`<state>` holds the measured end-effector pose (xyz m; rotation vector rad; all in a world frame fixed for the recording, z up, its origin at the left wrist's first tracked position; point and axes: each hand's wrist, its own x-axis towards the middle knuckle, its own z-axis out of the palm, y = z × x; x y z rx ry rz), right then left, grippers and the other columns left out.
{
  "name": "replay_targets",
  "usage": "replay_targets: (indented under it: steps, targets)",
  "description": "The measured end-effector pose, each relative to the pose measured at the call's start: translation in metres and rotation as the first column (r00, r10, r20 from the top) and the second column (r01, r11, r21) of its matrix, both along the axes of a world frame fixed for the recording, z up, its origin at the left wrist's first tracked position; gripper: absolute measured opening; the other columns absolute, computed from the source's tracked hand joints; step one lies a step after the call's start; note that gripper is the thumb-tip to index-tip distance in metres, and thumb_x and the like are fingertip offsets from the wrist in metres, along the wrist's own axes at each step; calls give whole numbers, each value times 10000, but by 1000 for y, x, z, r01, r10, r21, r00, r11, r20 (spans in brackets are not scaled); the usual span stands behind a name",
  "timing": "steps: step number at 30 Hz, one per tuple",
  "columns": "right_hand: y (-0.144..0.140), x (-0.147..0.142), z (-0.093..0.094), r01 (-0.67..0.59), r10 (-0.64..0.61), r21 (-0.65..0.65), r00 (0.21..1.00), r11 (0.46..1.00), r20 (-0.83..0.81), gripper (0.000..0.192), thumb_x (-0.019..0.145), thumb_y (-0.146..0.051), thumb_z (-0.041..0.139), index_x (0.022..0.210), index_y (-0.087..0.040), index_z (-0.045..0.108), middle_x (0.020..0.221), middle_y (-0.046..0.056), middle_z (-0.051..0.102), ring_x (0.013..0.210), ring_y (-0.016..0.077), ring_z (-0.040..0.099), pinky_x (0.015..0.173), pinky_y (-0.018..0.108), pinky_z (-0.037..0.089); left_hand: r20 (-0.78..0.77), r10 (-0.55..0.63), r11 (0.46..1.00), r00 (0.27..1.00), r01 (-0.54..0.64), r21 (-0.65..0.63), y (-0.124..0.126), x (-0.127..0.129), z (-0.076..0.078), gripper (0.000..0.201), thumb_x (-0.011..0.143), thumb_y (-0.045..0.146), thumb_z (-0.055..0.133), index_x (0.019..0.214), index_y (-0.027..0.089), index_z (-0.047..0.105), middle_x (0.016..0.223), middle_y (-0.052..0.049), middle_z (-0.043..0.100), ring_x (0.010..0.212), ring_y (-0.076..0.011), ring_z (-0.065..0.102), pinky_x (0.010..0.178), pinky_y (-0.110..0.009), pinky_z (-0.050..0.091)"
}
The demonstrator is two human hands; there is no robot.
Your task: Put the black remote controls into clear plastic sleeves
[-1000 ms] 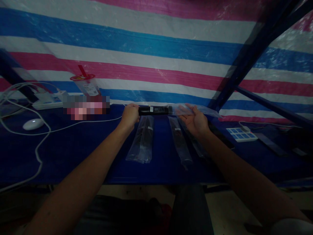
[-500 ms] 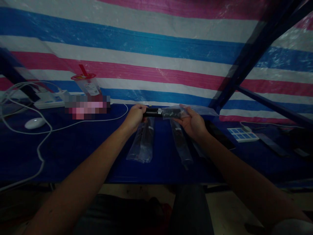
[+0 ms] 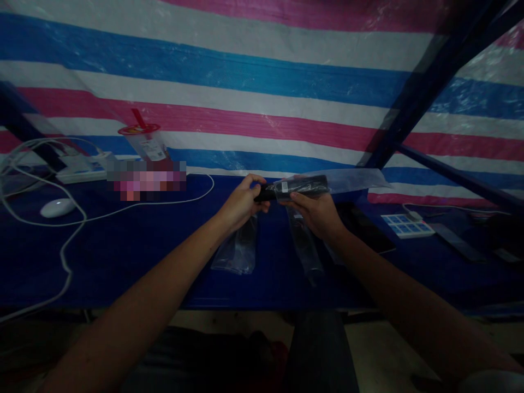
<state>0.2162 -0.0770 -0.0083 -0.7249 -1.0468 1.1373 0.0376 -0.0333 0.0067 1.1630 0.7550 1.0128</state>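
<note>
- At the centre of the frame, a black remote (image 3: 286,189) was held above the blue table (image 3: 123,245), most of it already inside a clear sleeve (image 3: 347,179).
- The left hand (image 3: 241,203) was clenched on the remote's bare end; the right hand (image 3: 315,210) pinched the sleeve's mouth around it.
- The push was best kept straight along the sleeve, with the mouth held taut, lest the film bunch.
- Other bagged remotes (image 3: 239,245) lay just below the hands.

Remote (image 3: 301,186) mostly in bag (image 3: 347,180), held above table (image 3: 123,251) centre; left hand (image 3: 241,204) at left end, right hand (image 3: 315,213) under mid. Bagged units (image 3: 239,248) on table below. Mouse (image 3: 57,207), cup (image 3: 145,143) far left. Power strip (image 3: 407,225) right.
</note>
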Motion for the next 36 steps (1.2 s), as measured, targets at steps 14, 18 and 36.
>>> replay_targets:
  steps: [14,18,36]
  targets:
    - [-10,-13,-1,68,-78,65,983,996,167,249,767,-275,799,1001,-286,716,1124,21,740,1002,221,702,839,381,612,-195,292,893,937,-194,406,-4,6,-8,191,798,288,734,733,176,594,739,-1,586,719,-133,534,669,-253,409]
    - [-8,-13,-3,78,-90,68,977,995,195,201,765,-271,798,952,-272,724,1093,29,747,970,218,708,877,391,607,-222,332,891,917,-226,395,-4,4,-6,165,766,267,756,698,165,645,732,-13,621,712,-139,551,681,-270,416]
    - [21,23,-7,-21,-85,-304,939,953,-332,62,927,-247,591,879,-243,630,998,50,735,1106,198,683,1034,404,553,134,252,967,958,-255,3,4,-15,18,287,761,-32,525,750,200,358,734,6,589,775,-179,732,804,-408,601]
